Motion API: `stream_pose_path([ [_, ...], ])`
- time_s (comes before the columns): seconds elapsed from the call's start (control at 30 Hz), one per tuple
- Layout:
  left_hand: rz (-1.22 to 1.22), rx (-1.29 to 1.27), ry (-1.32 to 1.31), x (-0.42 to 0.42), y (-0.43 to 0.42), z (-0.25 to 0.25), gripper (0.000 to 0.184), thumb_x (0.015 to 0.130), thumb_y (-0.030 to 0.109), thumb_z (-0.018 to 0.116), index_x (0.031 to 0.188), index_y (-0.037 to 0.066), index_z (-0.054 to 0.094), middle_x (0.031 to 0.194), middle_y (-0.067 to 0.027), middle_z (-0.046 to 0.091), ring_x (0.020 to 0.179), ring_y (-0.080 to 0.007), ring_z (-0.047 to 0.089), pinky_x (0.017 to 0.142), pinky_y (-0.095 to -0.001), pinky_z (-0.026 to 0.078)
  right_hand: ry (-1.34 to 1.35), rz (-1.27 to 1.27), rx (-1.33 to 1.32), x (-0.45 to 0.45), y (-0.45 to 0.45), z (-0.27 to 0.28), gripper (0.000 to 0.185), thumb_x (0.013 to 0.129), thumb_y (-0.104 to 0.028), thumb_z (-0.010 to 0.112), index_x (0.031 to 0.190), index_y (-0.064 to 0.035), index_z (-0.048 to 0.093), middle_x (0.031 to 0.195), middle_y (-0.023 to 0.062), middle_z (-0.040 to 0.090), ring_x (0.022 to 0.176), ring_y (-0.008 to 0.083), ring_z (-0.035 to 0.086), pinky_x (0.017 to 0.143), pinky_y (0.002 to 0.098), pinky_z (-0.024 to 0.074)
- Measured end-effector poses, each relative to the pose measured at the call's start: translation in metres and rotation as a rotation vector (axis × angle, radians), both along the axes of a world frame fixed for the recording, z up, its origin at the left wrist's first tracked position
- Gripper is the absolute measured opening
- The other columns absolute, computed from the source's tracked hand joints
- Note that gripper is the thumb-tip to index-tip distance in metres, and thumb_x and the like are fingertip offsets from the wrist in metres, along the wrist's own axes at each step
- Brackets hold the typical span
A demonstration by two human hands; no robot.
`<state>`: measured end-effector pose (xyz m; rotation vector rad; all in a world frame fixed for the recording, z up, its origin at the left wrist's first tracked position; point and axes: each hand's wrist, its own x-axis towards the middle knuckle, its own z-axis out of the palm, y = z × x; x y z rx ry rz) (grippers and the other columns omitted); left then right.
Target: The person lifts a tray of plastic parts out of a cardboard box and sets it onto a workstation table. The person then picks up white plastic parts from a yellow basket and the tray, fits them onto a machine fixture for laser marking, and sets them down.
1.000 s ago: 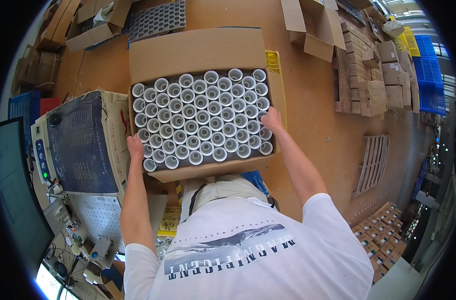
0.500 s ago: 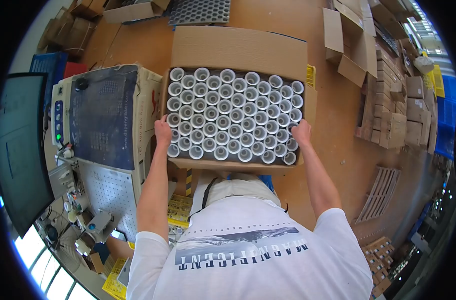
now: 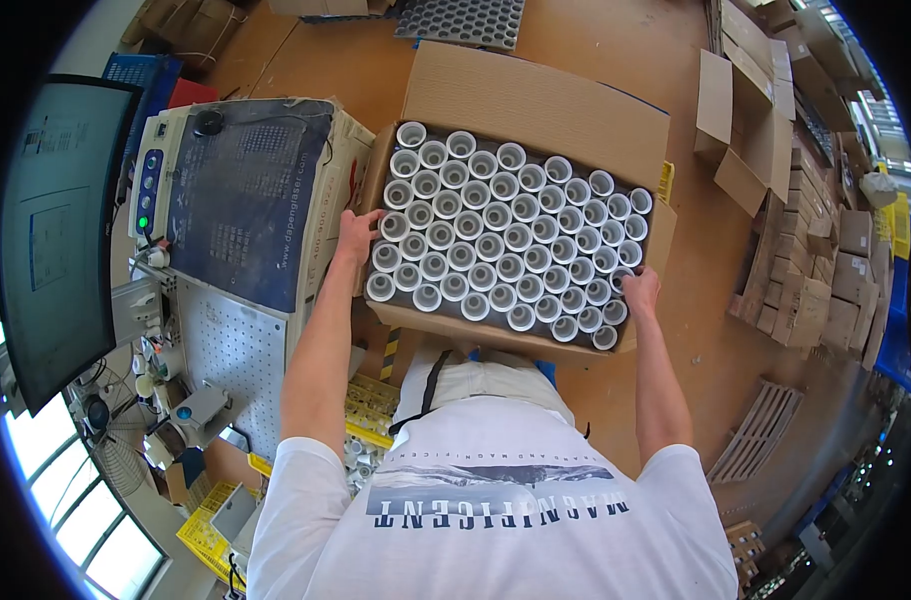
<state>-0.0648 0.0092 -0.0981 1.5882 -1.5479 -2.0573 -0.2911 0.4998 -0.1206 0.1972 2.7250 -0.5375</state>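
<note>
An open cardboard box [image 3: 536, 95] lies in front of my body, tilted slightly in the view. It is filled with rows of white cup-shaped parts [image 3: 490, 247] whose round openings face up. My left hand [image 3: 357, 235] grips the box's left wall, with fingertips over the rim beside the cups. On the opposite side, my right hand [image 3: 643, 291] is closed around the right wall near the lower corner, its fingers curled inward by the last cups. The undersides of both hands are hidden.
Left of the box stands a laser-type machine [image 3: 246, 200] with a dark lid, close to the box's side. Beyond it is a monitor [image 3: 61, 235]. Stacked cartons [image 3: 801, 260] and a wooden pallet [image 3: 756, 430] are on the right. Yellow crates [image 3: 374, 402] sit below left.
The whole scene has shifted right and turned a little clockwise in the view, the box and machine included. Both hands stay on the box; my left fingertips show further over its rim.
</note>
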Motion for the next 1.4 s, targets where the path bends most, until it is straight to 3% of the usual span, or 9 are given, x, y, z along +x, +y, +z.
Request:
stream_pose_path([
  [0.2, -0.352, -0.039, -0.042, 0.005, -0.026, -0.03, 0.018, 0.096, 0.01, 0.032, 0.109, -0.003, 0.026, 0.126, -0.0271, 0.046, 0.124, -0.0357, 0.051, 0.089, -0.0456, 0.053, 0.005, 0.025, -0.034, -0.007, 0.005, -0.003, 0.017, 0.067, -0.008, 0.066, 0.08, 0.0022, 0.06, 0.08, 0.0181, 0.067, 0.079, 0.0309, 0.065, 0.073, 0.041, 0.0494],
  [0.27, -0.197, 0.094, 0.033, 0.001, -0.025, -0.032, 0.053, 0.085, 0.029, 0.073, 0.105, -0.005, 0.037, 0.109, -0.0135, 0.041, 0.096, -0.028, 0.059, 0.069, -0.041, 0.055, 0.004, 0.057, -0.038, -0.006, -0.001, 0.005, 0.016, 0.067, -0.009, 0.064, 0.077, 0.0014, 0.059, 0.08, 0.0193, 0.066, 0.079, 0.0346, 0.064, 0.073, 0.043, 0.0485],
  [0.4, -0.209, 0.074, -0.03, -0.005, -0.028, -0.051, 0.041, 0.087, 0.024, 0.067, 0.102, -0.007, 0.044, 0.107, -0.0148, 0.049, 0.094, -0.0263, 0.06, 0.067, -0.0383, 0.054, -0.051, 0.069, -0.124, -0.008, 0.0, 0.012, 0.013, 0.065, -0.008, 0.064, 0.073, -0.0002, 0.056, 0.073, 0.0163, 0.063, 0.07, 0.0283, 0.06, 0.067, 0.0404, 0.0481],
  [0.5, -0.503, -0.339, -0.179, -0.008, -0.027, -0.066, 0.024, 0.085, 0.01, 0.047, 0.101, -0.008, 0.047, 0.092, -0.0209, 0.064, 0.092, -0.0271, 0.062, 0.078, -0.0363, 0.049, -0.113, 0.1, -0.111, -0.011, 0.004, 0.004, 0.015, 0.066, -0.007, 0.064, 0.077, 0.0017, 0.058, 0.079, 0.0186, 0.066, 0.077, 0.032, 0.064, 0.071, 0.0419, 0.0491],
  [0.77, -0.358, -0.265, -0.214, -0.007, -0.015, -0.06, 0.022, 0.085, 0.012, 0.047, 0.096, -0.006, 0.052, 0.093, -0.0255, 0.06, 0.088, -0.0359, 0.061, 0.08, -0.043, 0.047, -0.027, 0.125, -0.004, -0.002, -0.009, 0.003, 0.029, 0.072, -0.003, 0.058, 0.1, 0.0032, 0.064, 0.098, 0.0235, 0.068, 0.098, 0.0377, 0.065, 0.085, 0.0439, 0.0483],
  [0.83, -0.532, -0.587, -0.3, -0.005, -0.016, -0.065, 0.02, 0.085, 0.011, 0.046, 0.093, -0.007, 0.051, 0.093, -0.0261, 0.059, 0.084, -0.0383, 0.063, 0.078, -0.047, 0.049, -0.024, 0.126, -0.029, 0.0, -0.008, 0.004, 0.029, 0.072, -0.002, 0.057, 0.1, 0.003, 0.064, 0.098, 0.0234, 0.068, 0.098, 0.0376, 0.065, 0.086, 0.0438, 0.0483],
  [0.97, -0.362, -0.442, -0.303, -0.009, -0.003, -0.067, 0.019, 0.082, 0.008, 0.045, 0.086, -0.008, 0.055, 0.09, -0.0293, 0.061, 0.081, -0.043, 0.064, 0.077, -0.0505, 0.048, 0.011, 0.107, -0.101, 0.002, -0.004, 0.01, 0.025, 0.072, -0.001, 0.057, 0.096, 0.0029, 0.064, 0.095, 0.0228, 0.068, 0.094, 0.0363, 0.065, 0.084, 0.0419, 0.0486],
  [1.07, -0.627, -0.813, -0.224, 0.0, -0.008, -0.072, 0.022, 0.078, 0.005, 0.045, 0.082, -0.008, 0.063, 0.087, -0.031, 0.062, 0.082, -0.0454, 0.062, 0.077, -0.0497, 0.048, 0.044, 0.126, -0.128, 0.004, 0.0, 0.022, 0.021, 0.072, -0.001, 0.057, 0.092, 0.003, 0.062, 0.091, 0.0218, 0.068, 0.089, 0.0345, 0.066, 0.08, 0.0405, 0.0489],
  [1.4, -0.603, -0.956, -0.091, -0.004, 0.026, 0.034, 0.032, 0.074, 0.004, 0.048, 0.096, -0.001, 0.071, 0.085, -0.0305, 0.063, 0.086, -0.0437, 0.063, 0.081, -0.0462, 0.05, 0.104, 0.188, -0.244, 0.009, 0.002, 0.075, 0.017, 0.073, -0.001, 0.061, 0.089, 0.0031, 0.061, 0.085, 0.0202, 0.067, 0.08, 0.0303, 0.065, 0.073, 0.0377, 0.0492],
])
